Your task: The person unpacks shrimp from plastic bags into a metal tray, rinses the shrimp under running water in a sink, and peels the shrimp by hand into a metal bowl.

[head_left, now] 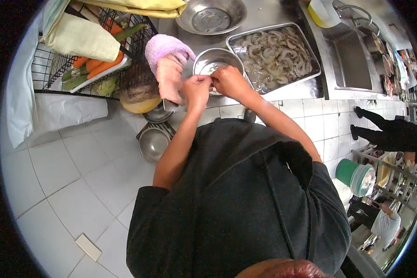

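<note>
Held L hand [197, 90] & R hand [229, 82] in closed pinches, tips together over steel bowl [217, 56], upper ctr; couldn't tell grip contents. Saw shrimp [275, 53] in tray [292, 83], upper R. Could've tipped bowl w/ a bump, being nr counter [306, 88] edge.

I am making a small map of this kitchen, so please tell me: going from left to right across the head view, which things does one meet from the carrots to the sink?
Carrots → lilac towel → smaller steel bowl → tray of shrimp → sink.
</note>
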The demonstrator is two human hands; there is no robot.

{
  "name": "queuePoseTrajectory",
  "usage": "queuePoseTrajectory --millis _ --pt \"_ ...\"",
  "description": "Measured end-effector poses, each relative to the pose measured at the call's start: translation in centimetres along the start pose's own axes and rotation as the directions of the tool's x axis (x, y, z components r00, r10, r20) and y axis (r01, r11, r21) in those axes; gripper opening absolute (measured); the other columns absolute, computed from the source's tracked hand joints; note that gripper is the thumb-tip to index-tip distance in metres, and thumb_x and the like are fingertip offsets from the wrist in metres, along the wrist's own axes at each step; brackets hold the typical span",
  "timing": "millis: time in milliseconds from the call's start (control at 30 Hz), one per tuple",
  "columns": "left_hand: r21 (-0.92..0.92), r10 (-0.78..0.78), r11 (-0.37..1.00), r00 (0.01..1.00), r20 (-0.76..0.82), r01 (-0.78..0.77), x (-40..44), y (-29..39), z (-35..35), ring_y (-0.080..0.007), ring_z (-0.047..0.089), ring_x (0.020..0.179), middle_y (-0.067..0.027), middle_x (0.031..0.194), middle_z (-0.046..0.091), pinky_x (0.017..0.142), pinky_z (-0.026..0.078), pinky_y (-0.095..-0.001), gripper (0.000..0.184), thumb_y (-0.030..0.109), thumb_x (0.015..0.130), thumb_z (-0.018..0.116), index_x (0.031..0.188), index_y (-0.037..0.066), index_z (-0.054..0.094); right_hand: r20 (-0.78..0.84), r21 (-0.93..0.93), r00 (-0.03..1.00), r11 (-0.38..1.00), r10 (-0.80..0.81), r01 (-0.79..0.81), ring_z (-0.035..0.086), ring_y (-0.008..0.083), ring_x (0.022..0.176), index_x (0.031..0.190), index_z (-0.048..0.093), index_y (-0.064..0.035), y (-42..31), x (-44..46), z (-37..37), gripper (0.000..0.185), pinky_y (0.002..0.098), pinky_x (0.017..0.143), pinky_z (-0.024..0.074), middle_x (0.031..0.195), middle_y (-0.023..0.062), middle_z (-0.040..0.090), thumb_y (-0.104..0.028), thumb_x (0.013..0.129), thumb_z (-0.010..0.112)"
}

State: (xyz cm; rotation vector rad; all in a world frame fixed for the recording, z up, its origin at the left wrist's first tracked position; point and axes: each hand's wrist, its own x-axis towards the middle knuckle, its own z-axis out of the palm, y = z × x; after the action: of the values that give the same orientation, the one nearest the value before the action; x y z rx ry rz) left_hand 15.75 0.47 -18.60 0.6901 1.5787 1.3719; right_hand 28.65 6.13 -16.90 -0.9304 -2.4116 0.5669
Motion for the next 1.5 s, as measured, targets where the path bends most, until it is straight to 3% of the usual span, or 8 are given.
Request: queuePoseTrajectory --millis 567,867,967,1167,1500 --pt "-0.068 -0.027 0.997 1.0 0.0 0.027 -0.6 0.2 0.9 -0.012 0.058 0.061 -0.0085 0.074 0.065 0.054 0.048 -0.0252 0.009 0.003 0.08 0.064 0.083 -0.006 0.064 -0.035 0.06 0.998 0.997 0.055 -0.053 0.063 0.0404 0.072 0.07 0.066 0.0011 -0.3 -0.7 -0.1 0.013 0.0485 0.07 0.0503 0.074 0.0235 0.063 -0.01 0.068 0.061" --pt "0.028 0.026 0.999 0.998 -0.052 -0.024 -0.9 0.9 1.1 -0.0112 0.057 0.062 -0.008 0.075 0.065 0.053 0.046 -0.0247 0.011 0.004 0.08 0.064 0.084 -0.006 0.064 -0.028 0.023 0.998 0.998 0.052 -0.052 0.063 0.0402 0.072 0.069 0.065 0.0012 -0.5 -1.0 -0.1 0.012 0.0476 0.068 0.0508 0.076 0.0227 0.063 -0.011 0.066 0.063" --pt "0.058 -0.018 0.998 0.998 -0.054 0.021 -1.2 1.2 1.3 -0.0112 0.057 0.062 -0.0076 0.074 0.064 0.054 0.046 -0.0245 0.012 0.004 0.08 0.065 0.084 -0.007 0.063 -0.029 -0.013 0.998 0.999 0.051 -0.051 0.063 0.0399 0.072 0.07 0.066 0.001 -0.5 -1.0 -0.1 0.014 0.047 0.068 0.0511 0.077 0.0231 0.063 -0.012 0.066 0.065" --pt "-0.082 -0.026 0.996 0.999 -0.02 0.024 0.0 -0.8 1.1 -0.0105 0.057 0.065 -0.0069 0.076 0.064 0.059 0.045 -0.0234 0.011 0.005 0.081 0.064 0.083 -0.006 0.063 -0.008 -0.029 0.999 0.999 0.044 -0.044 0.064 0.0387 0.071 0.07 0.066 -0.0001 -0.4 -0.7 -0.2 0.015 0.0462 0.067 0.0514 0.074 0.0232 0.063 -0.015 0.065 0.068" --pt "-0.073 0.006 0.997 0.999 0.04 -0.003 -0.4 -0.4 0.7 -0.0115 0.06 0.069 -0.0088 0.079 0.066 0.062 0.046 -0.0232 0.01 0.003 0.082 0.063 0.086 -0.006 0.063 -0.104 0.035 0.993 0.998 0.058 -0.055 0.064 0.0385 0.068 0.071 0.067 -0.0035 0.4 -0.7 0.5 0.009 0.0466 0.065 0.0517 0.07 0.0207 0.064 -0.01 0.067 0.064"
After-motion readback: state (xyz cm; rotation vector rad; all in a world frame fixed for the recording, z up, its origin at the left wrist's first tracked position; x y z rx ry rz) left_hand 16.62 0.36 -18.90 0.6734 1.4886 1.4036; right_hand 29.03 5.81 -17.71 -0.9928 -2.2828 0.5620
